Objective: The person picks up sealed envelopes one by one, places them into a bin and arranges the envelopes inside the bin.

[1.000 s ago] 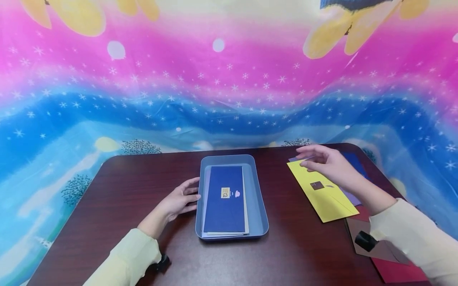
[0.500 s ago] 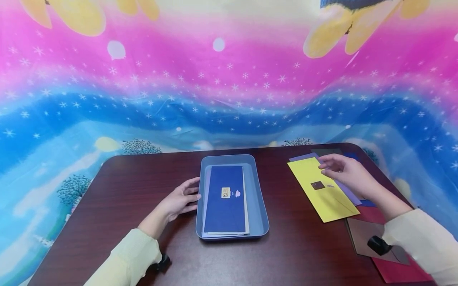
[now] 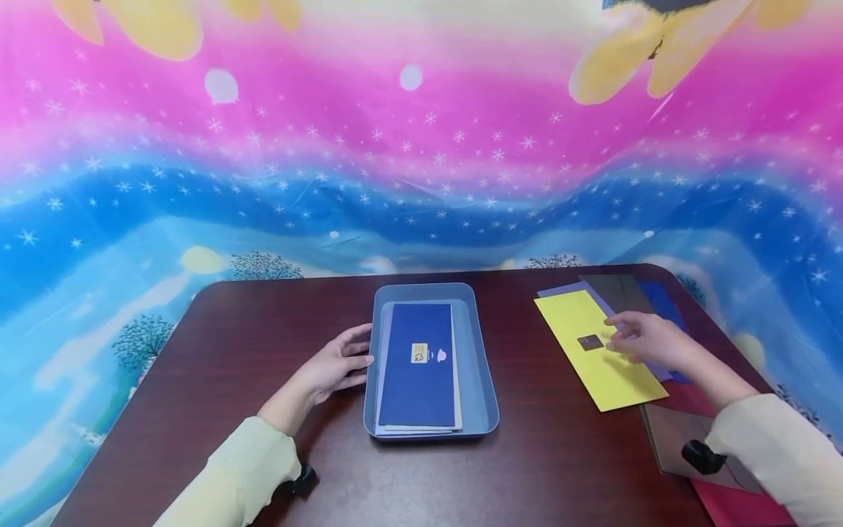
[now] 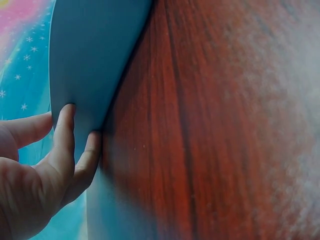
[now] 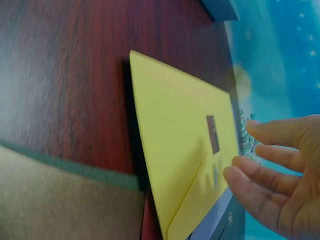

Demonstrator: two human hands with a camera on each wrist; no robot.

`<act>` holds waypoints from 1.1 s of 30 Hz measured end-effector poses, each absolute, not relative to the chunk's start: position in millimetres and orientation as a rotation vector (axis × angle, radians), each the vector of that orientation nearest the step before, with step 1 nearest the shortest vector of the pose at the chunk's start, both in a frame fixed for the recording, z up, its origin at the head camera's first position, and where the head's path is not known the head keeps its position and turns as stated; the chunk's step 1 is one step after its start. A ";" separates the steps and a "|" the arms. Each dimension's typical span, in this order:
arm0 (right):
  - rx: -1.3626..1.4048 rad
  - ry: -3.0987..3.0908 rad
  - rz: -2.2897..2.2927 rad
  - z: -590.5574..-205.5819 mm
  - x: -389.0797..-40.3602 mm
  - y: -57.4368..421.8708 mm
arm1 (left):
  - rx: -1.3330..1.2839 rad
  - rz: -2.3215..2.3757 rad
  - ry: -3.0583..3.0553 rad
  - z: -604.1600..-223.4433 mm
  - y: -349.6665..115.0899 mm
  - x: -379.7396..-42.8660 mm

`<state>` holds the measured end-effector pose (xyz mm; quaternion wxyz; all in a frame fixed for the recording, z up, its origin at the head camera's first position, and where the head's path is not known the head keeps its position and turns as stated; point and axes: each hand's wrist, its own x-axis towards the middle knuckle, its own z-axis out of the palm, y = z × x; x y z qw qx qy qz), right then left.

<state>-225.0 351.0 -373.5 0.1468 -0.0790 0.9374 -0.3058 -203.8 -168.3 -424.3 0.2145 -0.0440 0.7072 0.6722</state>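
A blue-grey tray (image 3: pixel 488 388) stands mid-table with a small stack of envelopes inside, a dark blue envelope (image 3: pixel 415 395) on top. My left hand (image 3: pixel 332 372) rests its fingertips against the tray's left side; in the left wrist view those fingers (image 4: pixel 64 135) touch the tray's outer wall (image 4: pixel 95 60). On the right lies a yellow envelope (image 3: pixel 593 377) with a small dark label, over a purple envelope (image 3: pixel 549 289). Just above the yellow envelope's right edge hovers my right hand (image 3: pixel 655 342), fingers loosely bent and holding nothing. Its fingertips show apart from the paper in the right wrist view.
More envelopes spread along the table's right side: a dark grey-brown one (image 3: pixel 615 293), a blue one (image 3: pixel 661 304), a brown one (image 3: pixel 678 439) and a red one (image 3: pixel 721 505). A patterned cloth backdrop (image 3: pixel 408 183) hangs behind the dark wooden table (image 3: pixel 276 307).
My right hand has moved from the yellow envelope's far end toward me and rightward, uncovering the dark grey-brown envelope. The left hand stays at the tray.
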 end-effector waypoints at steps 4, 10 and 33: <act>-0.191 2.664 -0.795 -377.3 -227.2 357.6 | -0.106 1.863 1.955 -423.1 -168.6 -203.5; -0.150 2.689 -0.645 -382.0 -227.7 360.9 | -0.099 1.867 1.956 -422.6 -169.1 -203.8; -0.159 2.716 -0.335 -382.2 -242.5 341.6 | -0.100 1.874 1.945 -424.0 -169.7 -203.7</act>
